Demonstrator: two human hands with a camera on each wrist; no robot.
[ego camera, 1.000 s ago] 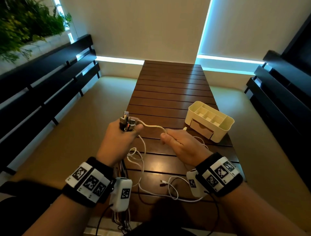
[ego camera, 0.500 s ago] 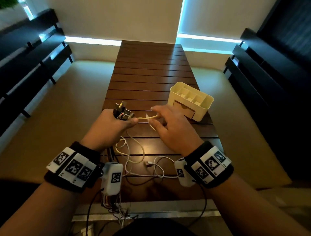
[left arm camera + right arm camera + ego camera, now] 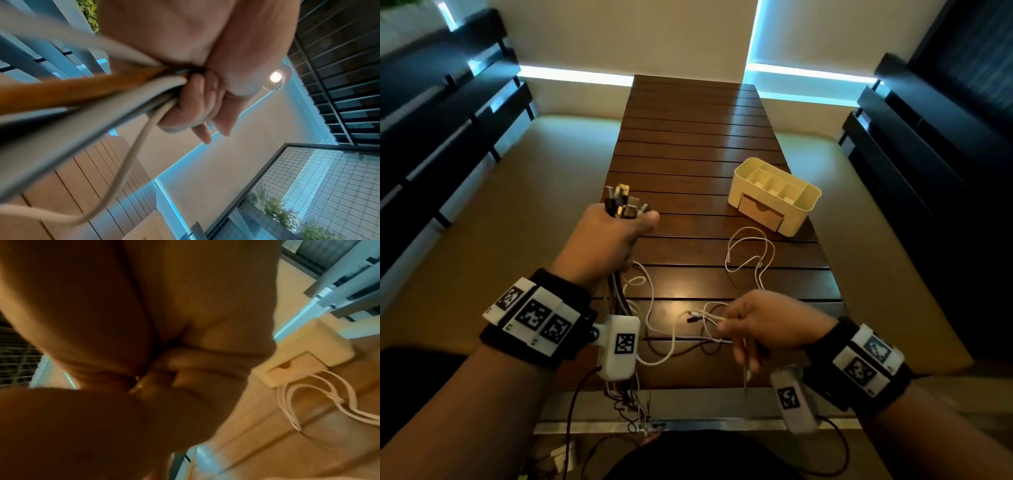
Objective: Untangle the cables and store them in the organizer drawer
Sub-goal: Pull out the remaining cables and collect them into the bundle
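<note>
My left hand (image 3: 619, 229) is raised over the wooden table (image 3: 688, 137) and grips a cable bundle (image 3: 621, 204), plugs sticking up out of the fist. In the left wrist view its fingers (image 3: 197, 104) curl round orange, grey and white cables (image 3: 98, 97). The bundle's tails hang down to a tangle (image 3: 654, 315) on the near table. My right hand (image 3: 726, 325) hovers low at the near right and pinches a white cable (image 3: 709, 317) from that tangle. The cream organizer (image 3: 804, 205) stands at the right with its drawer (image 3: 758, 210) shut.
A loose white cable (image 3: 748, 251) lies in loops in front of the organizer, also seen in the right wrist view as a white cable (image 3: 329, 402) before the drawer (image 3: 292, 368). Dark benches (image 3: 448, 113) flank the table on both sides. More wires hang off the near table edge (image 3: 630, 401).
My right hand left the plugs by my left hand and came back toward me, low and right. A white cable now lies looped in front of the organizer. The left hand keeps its grip.
</note>
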